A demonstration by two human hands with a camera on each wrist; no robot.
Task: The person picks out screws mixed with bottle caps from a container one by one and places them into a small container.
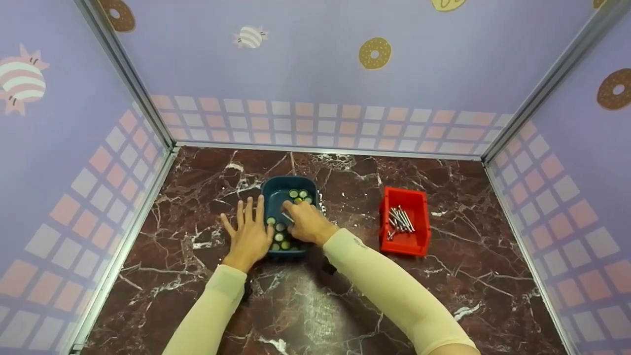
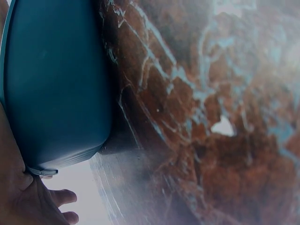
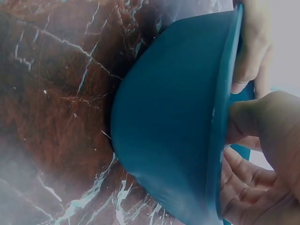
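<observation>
A dark blue plastic tub (image 1: 276, 187) stands on the marbled surface, with several green-rimmed round slices (image 1: 280, 237), like cucumber, lying in it. My left hand (image 1: 248, 241) rests at the tub's left rim, its fingers straight and spread. Down inside the tub, my right hand (image 1: 308, 223) pinches a silver bolt (image 1: 287, 216) near the fingertips. In the right wrist view, the tub's wall (image 3: 173, 112) hides the tips of the right hand (image 3: 262, 159). The left wrist view shows the outer side of the tub (image 2: 56, 84) and part of the left hand (image 2: 23, 197).
To the right stands a red bin (image 1: 420, 217) with several silver bolts (image 1: 402, 219) in a loose pile. Purple patterned walls (image 1: 315, 64) enclose the back and both sides of the dark red marbled surface (image 1: 162, 291).
</observation>
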